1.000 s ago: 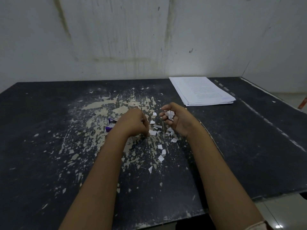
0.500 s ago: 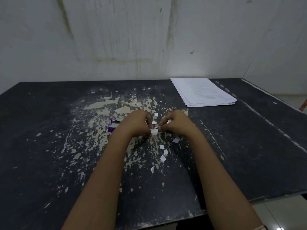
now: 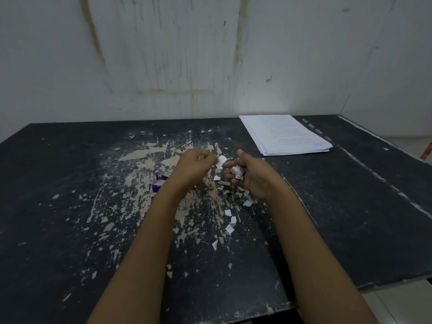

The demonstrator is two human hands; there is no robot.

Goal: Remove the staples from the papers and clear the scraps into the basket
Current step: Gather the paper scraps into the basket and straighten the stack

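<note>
1. The left hand [image 3: 194,168], nearer than the paper stack [image 3: 285,134], pinches one white scrap [image 3: 221,160] between its fingers.
2. The right hand [image 3: 253,177] cups gathered scraps [image 3: 237,171] in curled fingers.
3. More loose scraps [image 3: 229,222] lie on the surface [image 3: 350,218], nearer than that stack.

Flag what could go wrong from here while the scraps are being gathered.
1. The right hand cups the gathered scraps loosely, palm up; they may spill when it moves, and no basket is in view.
2. The left hand pinches the white scrap by its edge; it could drop in the handover.
3. The loose scraps nearer on the table lie among pale chipped patches, easy to miss.
</note>
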